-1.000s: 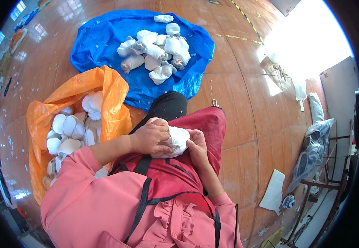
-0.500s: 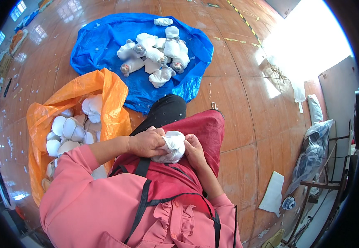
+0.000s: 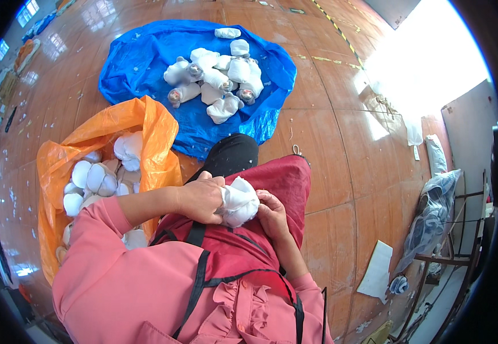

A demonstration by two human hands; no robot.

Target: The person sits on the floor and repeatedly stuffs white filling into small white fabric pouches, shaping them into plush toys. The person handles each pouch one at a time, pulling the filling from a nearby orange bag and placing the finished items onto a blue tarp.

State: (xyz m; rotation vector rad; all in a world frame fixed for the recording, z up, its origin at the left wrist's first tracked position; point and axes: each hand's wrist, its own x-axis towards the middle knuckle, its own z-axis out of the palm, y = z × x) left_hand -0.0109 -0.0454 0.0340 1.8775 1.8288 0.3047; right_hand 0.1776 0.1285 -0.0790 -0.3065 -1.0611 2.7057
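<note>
Over my lap, a rounded white fabric piece with folds at its top is held between both hands. My left hand is closed on its left side, the fingertips partly hidden behind the cloth. At the right edge, my right hand pinches the same piece with thumb and forefinger. A red apron covers my thighs beneath it. To the left, an orange sack gapes with several white and beige padded pieces inside.
Ahead, a blue tarp sack lies spread out with several white stuffed pieces heaped on it, some with grey parts. At right are a white sheet on the tiled floor, a clear plastic bag and a metal rack.
The white piece has turned in my hands, and its folds now rise to a peak at the top. My left hand has shifted its grip along the left side.
</note>
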